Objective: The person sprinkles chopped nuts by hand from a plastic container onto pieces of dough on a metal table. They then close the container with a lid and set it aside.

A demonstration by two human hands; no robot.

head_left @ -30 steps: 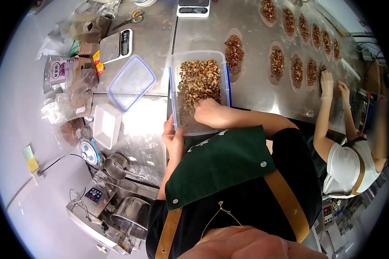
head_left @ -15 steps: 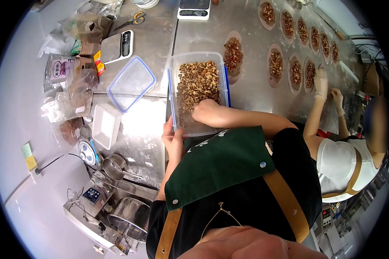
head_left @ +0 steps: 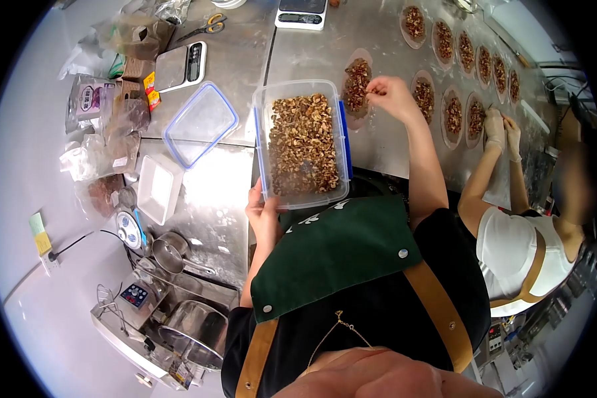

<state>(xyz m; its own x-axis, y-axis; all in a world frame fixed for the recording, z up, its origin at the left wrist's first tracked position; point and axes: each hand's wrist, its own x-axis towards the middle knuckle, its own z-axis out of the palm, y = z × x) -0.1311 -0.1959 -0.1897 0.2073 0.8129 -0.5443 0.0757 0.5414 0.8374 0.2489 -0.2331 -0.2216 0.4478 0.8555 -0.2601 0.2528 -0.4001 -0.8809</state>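
A clear plastic box (head_left: 263,142) of chopped nuts (head_left: 304,142) stands at the front edge of the steel table. My left hand (head_left: 264,213) grips its near left corner. Over the right edge of an oval dough piece (head_left: 359,121) topped with nuts, my right hand (head_left: 393,97) is held with its fingers pinched together; what they hold is too small to make out. Several more nut-topped ovals (head_left: 424,97) lie in rows to the right.
A co-worker's gloved hands (head_left: 495,130) are beside the rightmost near oval. Left of the box lie a blue-rimmed lid (head_left: 201,126), a white tray (head_left: 160,189), a scale (head_left: 180,66) and scissors (head_left: 209,26). Another scale (head_left: 301,14) stands at the back.
My right hand has left the nuts in the box and moved right and back to the nearest oval. The co-worker's hands have come closer together.
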